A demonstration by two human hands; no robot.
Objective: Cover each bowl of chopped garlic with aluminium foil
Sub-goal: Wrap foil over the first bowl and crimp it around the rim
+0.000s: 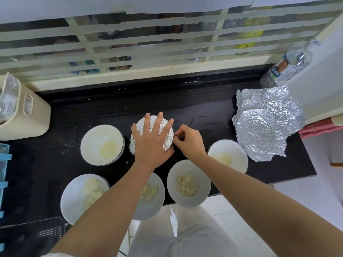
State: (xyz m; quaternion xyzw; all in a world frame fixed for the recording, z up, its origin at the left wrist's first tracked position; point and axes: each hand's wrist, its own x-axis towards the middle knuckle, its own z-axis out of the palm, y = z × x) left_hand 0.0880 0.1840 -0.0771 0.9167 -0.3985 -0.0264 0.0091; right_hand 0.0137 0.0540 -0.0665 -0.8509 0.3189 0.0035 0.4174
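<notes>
1. Left hand (pixel 151 140) lies flat with its fingers spread wide, palm down on the foil-covered bowl (pixel 167 134) at the middle of the black counter (pixel 204 110).
2. Right hand (pixel 189 140) has its fingertips bunched together at the right rim of the foil-covered bowl, pinching the foil edge there.
3. Foil on that bowl is silver and finely creased, drawn smooth over the top and gathered in folds down the left side, under the left wrist.
4. Five white bowls of pale chopped garlic stand uncovered around the foil-covered bowl: one (pixel 102 145) just to its left, one (pixel 228 155) to its right past the right hand, and three nearer the person, left (pixel 81 197), middle (pixel 151 196) and right (pixel 189 183).
5. Both forearms cross over the near row; the left one hides part of the middle bowl.
6. Loose crumpled foil sheets (pixel 265 125) lie well to the right of the foil-covered bowl, a water bottle (pixel 286 65) behind them.
</notes>
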